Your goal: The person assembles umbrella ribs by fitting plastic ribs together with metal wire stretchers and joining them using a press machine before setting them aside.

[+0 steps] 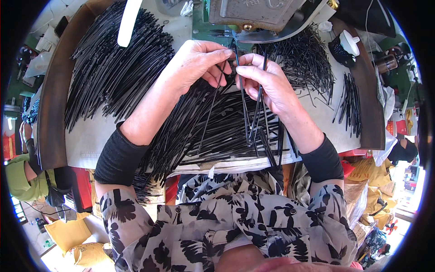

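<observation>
My left hand (198, 63) is closed in a pinch below the head of a green and grey machine (247, 20). From its fingers a thin black rod (213, 105) slants down toward me. Close beside it, my right hand (268, 82) is closed on several thin black rods (245, 105), which hang down past the palm and look jointed at their lower ends. The fingertips of both hands nearly meet at the upper end of one rod, just in front of the machine's working point. Exactly what the left fingertips pinch there is partly hidden.
A large heap of black rods (120, 59) covers the table's left side. More rods (222, 124) lie under my hands, and thinner pieces (306, 63) pile up right of the machine. A small bundle (350, 102) lies near the brown right rim (366, 104). At far left sits another person (25, 174).
</observation>
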`<state>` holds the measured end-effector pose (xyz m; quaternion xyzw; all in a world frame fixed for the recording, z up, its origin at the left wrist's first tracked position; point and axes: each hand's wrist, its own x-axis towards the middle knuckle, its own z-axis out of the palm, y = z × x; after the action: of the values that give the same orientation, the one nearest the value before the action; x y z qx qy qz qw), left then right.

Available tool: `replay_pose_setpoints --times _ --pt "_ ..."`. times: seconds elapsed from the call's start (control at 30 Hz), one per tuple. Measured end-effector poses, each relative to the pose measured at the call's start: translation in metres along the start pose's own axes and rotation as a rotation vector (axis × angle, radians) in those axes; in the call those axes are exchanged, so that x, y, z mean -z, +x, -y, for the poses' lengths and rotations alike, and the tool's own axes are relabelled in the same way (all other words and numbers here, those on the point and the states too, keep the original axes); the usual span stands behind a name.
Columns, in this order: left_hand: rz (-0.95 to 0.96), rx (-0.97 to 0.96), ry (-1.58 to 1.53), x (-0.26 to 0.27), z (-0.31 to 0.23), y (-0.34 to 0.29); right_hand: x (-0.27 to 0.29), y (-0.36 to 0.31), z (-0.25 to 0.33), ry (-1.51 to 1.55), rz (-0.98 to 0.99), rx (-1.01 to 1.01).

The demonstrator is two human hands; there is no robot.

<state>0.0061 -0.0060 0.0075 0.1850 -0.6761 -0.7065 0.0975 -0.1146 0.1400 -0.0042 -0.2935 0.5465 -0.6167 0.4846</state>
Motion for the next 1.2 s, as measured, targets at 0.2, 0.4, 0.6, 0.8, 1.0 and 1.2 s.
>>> replay_pose_setpoints --times 0.2,0.4,0.6,0.8,1.0,1.2 --pt "0.014 -0.017 -0.003 0.0 0.004 0.002 0.002 0.004 -0.002 -0.099 0.016 0.022" --pt "-0.007 -0.041 0.008 -0.001 0.003 0.004 0.005 0.008 -0.001 -0.072 0.026 0.045" --pt "-0.011 -0.06 0.061 0.001 0.003 0.007 0.008 0.012 -0.002 -0.073 0.028 0.036" --pt "0.002 -0.05 0.059 0.002 0.004 0.009 0.009 0.015 -0.001 -0.043 0.046 -0.028" --pt "0.027 0.002 -0.018 0.005 0.007 0.007 0.004 0.012 -0.005 0.066 0.065 -0.033" --pt "-0.034 -0.02 0.083 -0.005 0.001 0.002 -0.001 0.003 -0.001 0.065 -0.019 -0.009"
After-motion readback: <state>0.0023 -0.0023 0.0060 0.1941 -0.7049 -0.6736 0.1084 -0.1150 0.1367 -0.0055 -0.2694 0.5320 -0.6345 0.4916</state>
